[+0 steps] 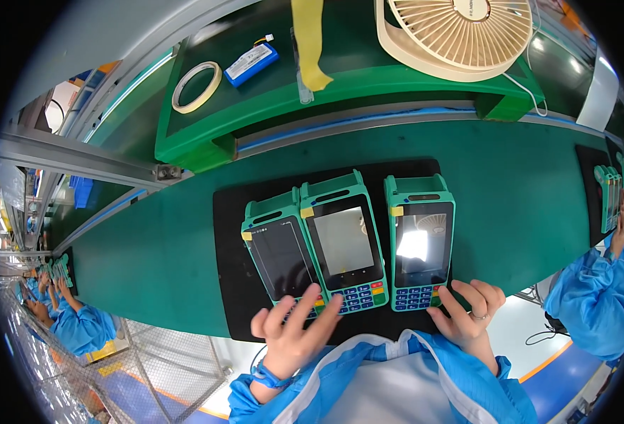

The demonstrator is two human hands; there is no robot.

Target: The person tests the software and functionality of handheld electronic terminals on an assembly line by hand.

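Observation:
Three green handheld card payment terminals lie side by side on a black mat [230,283], screens up. The left terminal [280,254] has a dark screen, and my left hand [290,336] is spread over its keypad, covering most of it. The middle terminal [343,240] shows a pale grey screen; one finger of that hand reaches its keypad's left edge. At the right terminal [422,240], whose screen reflects a bright light, my right hand [471,311] has its fingers apart at the keypad's lower right corner. Neither hand grips anything. Yellow tabs mark each terminal's upper left corner.
A green raised shelf [269,106] behind the mat holds a tape roll [196,87], a blue battery pack [252,64] and a beige fan [460,35]. Yellow tape [309,42] hangs there. Co-workers in blue sit at left [82,328] and right [591,304], with more terminals.

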